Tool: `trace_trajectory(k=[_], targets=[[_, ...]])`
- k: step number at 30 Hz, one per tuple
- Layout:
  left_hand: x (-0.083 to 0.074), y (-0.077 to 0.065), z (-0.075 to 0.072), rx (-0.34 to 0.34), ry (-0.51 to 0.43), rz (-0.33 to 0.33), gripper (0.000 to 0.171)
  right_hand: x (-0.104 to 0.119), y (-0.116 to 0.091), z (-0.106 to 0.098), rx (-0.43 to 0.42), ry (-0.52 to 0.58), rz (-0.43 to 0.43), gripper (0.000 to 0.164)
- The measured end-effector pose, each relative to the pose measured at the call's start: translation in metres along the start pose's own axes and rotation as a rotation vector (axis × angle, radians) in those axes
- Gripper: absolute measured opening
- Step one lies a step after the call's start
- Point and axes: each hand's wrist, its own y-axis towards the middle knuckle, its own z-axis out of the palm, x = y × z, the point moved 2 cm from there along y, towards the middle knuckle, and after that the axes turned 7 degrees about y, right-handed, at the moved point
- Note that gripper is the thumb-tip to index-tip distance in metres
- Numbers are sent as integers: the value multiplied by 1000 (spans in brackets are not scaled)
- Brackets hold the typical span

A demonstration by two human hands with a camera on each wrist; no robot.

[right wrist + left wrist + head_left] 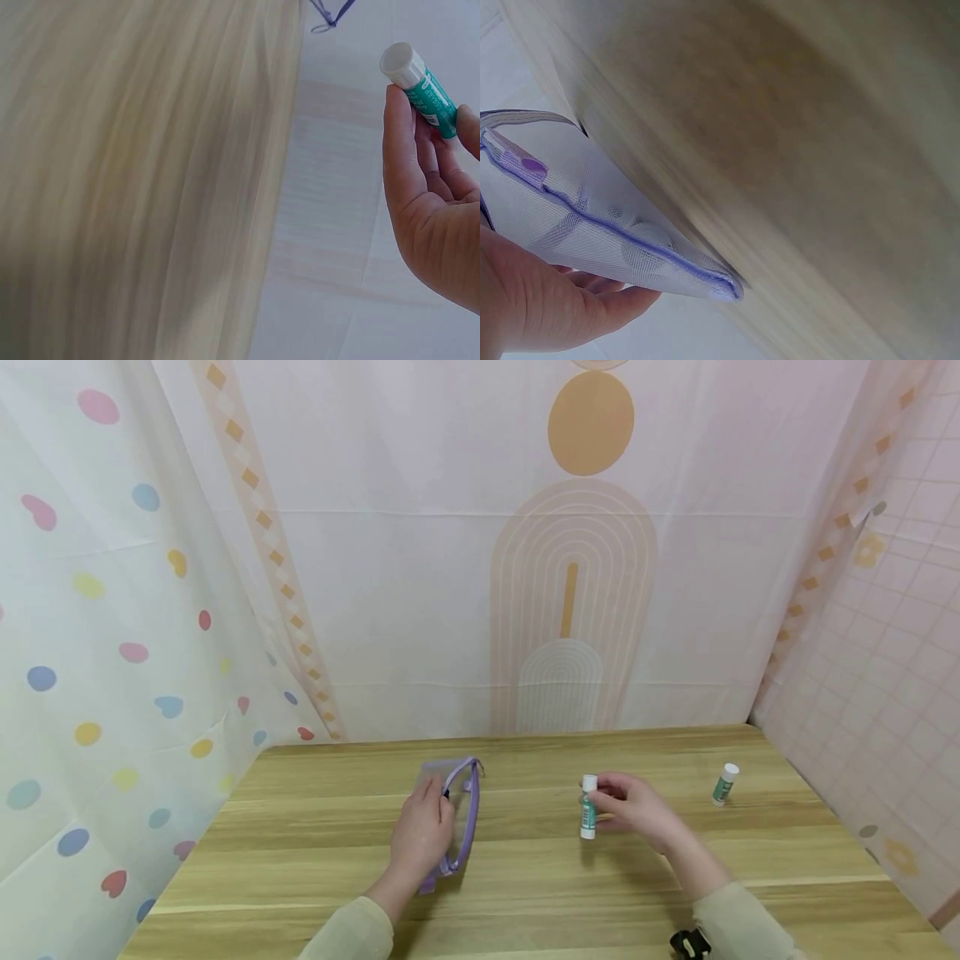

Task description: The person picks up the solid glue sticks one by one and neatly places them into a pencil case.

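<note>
My left hand (pixel 423 828) grips a mesh pouch with purple zipper edging (pixel 472 818) on the left half of the table. Its mouth gapes toward the right. Up close in the left wrist view, the pouch (pixel 641 246) is whitish see-through mesh; whether anything lies inside cannot be made out. My right hand (pixel 637 812) pinches a green-and-white glue stick (pixel 588 814) between thumb and fingers, upright above the table. The same glue stick (pixel 433 99) appears tilted in the right wrist view, its white end cap showing. Farther right, a second glue stick (pixel 724 785) stands on the table.
The wooden table (pixel 525 902) runs back to a patterned curtain (pixel 405 610). More patterned cloth hangs along the left and right sides. A black object (pixel 690 943) shows by my right sleeve at the bottom edge.
</note>
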Motion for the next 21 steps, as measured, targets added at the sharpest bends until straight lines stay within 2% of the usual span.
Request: trace_trajectory(k=[6, 13, 21], targets=[[-2, -1, -2, -2, -2, 16, 45, 1, 12, 15, 10, 5, -2, 46], [-3, -1, -3, 15, 1, 5, 45, 2, 26, 33, 33, 17, -12, 41], [-3, -2, -2, -21, -13, 11, 46, 1, 41, 55, 31, 30, 4, 39]])
